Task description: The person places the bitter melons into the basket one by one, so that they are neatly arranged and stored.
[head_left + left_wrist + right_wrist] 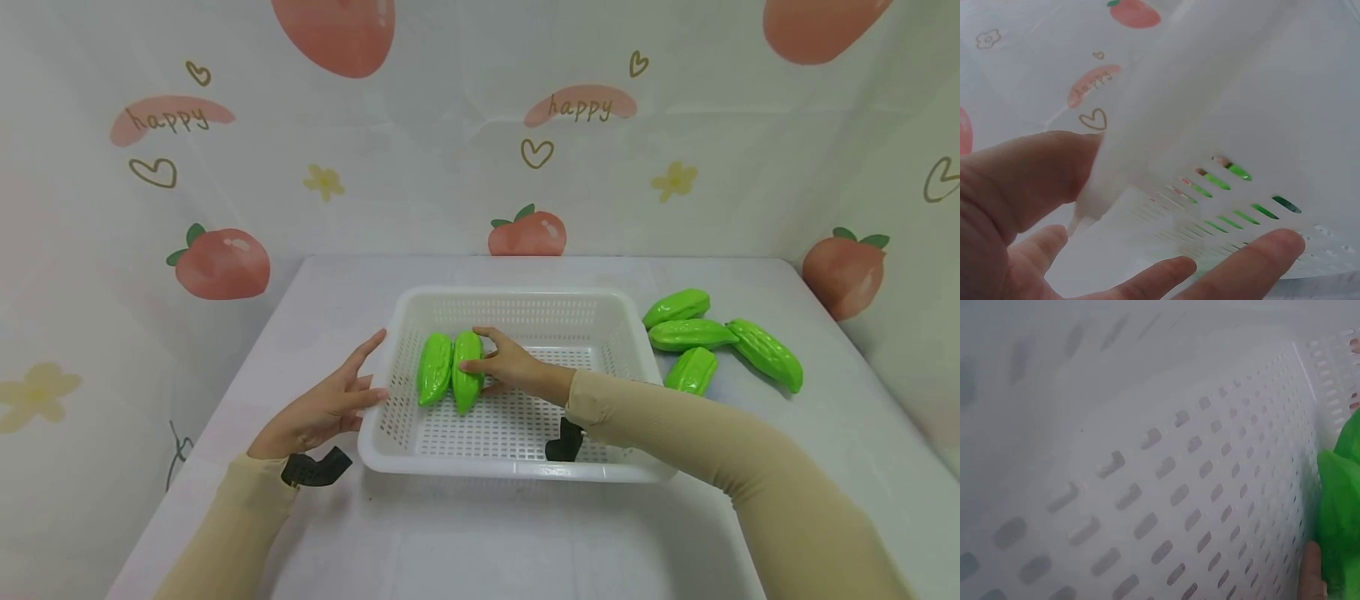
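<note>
A white plastic basket (517, 468) with slotted walls sits on the table. Inside its left half, two bright green bitter melons lie side by side: a left one (434, 371) and a right one (467, 392). My right hand (513, 362) grips the right one, thumb across its top and fingers at its far end and right side. The right wrist view shows only a fingertip (1312, 575) against the green. My left hand (330, 408) rests at the basket's left rim, its fingers extended and spread. In the left wrist view, the thumb (1041, 175) goes behind the rim.
Right of the basket, several more green bitter melons (765, 354) lie on the white table (525, 533). A printed cloth (420, 183) hangs behind and at both sides. Black bands with attached pieces (318, 468) are on the wrists.
</note>
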Demonstrator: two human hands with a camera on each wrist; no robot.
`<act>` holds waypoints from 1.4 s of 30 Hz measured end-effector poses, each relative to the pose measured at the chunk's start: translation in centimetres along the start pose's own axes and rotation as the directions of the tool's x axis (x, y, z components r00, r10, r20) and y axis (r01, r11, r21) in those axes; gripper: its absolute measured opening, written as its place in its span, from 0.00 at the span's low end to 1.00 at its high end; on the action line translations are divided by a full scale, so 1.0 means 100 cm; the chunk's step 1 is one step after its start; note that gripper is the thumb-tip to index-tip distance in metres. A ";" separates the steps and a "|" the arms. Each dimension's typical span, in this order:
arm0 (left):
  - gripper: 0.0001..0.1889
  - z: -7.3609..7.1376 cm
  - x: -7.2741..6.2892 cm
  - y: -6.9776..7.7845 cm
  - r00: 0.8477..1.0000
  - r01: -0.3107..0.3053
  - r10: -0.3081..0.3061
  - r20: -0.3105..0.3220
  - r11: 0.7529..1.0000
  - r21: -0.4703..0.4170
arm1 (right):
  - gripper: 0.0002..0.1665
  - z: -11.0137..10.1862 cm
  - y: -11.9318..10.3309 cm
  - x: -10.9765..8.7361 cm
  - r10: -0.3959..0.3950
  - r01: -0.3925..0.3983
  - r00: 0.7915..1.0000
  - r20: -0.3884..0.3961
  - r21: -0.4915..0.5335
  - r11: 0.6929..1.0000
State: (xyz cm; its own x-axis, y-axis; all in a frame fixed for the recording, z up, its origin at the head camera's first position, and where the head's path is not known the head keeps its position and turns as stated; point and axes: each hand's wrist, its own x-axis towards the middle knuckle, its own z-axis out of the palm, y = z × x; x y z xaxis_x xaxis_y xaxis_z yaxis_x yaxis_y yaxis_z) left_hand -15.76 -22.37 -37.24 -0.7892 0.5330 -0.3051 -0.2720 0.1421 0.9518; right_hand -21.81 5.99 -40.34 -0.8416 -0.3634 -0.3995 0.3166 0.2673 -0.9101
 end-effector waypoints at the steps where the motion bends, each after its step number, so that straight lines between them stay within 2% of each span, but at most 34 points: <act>1: 0.47 0.000 0.000 0.000 1.000 -0.001 0.001 0.000 1.000 0.000 | 0.48 0.000 0.000 0.000 -0.002 0.002 1.000 0.004 0.000 1.000; 42: 0.47 0.000 0.001 -0.001 1.000 0.019 -0.019 -0.009 1.000 -0.020 | 0.49 -0.002 0.000 -0.003 -0.006 0.004 0.999 0.032 0.046 0.999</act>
State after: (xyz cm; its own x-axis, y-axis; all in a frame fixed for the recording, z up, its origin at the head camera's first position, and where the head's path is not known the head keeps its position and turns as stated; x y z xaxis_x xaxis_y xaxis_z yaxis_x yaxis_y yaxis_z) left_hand -15.79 -22.32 -37.32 -0.7890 0.5225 -0.3233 -0.2975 0.1356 0.9451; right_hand -21.66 6.30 -40.14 -0.8287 -0.3936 -0.3978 0.3330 0.2244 -0.9158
